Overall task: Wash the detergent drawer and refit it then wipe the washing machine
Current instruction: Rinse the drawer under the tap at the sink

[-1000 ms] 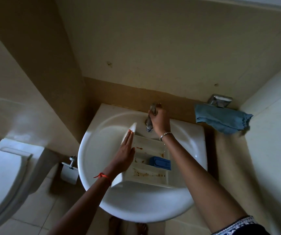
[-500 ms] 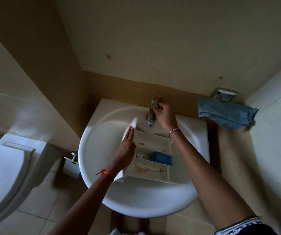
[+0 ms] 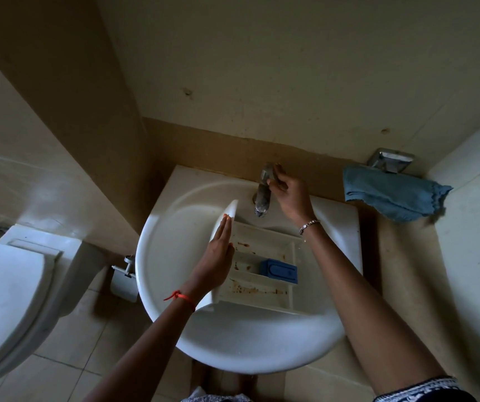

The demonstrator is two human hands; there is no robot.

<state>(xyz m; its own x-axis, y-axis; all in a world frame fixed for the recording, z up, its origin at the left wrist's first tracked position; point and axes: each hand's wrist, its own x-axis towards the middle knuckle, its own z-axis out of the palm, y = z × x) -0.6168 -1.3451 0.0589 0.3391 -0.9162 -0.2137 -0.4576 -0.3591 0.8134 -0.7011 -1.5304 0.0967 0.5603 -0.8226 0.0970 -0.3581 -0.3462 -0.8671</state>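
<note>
Our left hand (image 3: 217, 261) lies flat, fingers extended, steadying the detergent drawer (image 3: 262, 268) in the sink (image 3: 175, 227); our right hand (image 3: 289, 195) grips the tap (image 3: 263, 198), just beyond the drawer's far end.

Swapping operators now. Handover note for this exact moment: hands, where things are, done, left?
Left hand: flat against the drawer's left side, steadying it in the sink.
Right hand: on the tap; no water visible.
Drawer: brown residue in compartments, blue insert in place.
Blue cloth hangs at right.
Done: drawer removed, brought to sink.
Left: wash, refit, wipe machine (out of view).
</note>
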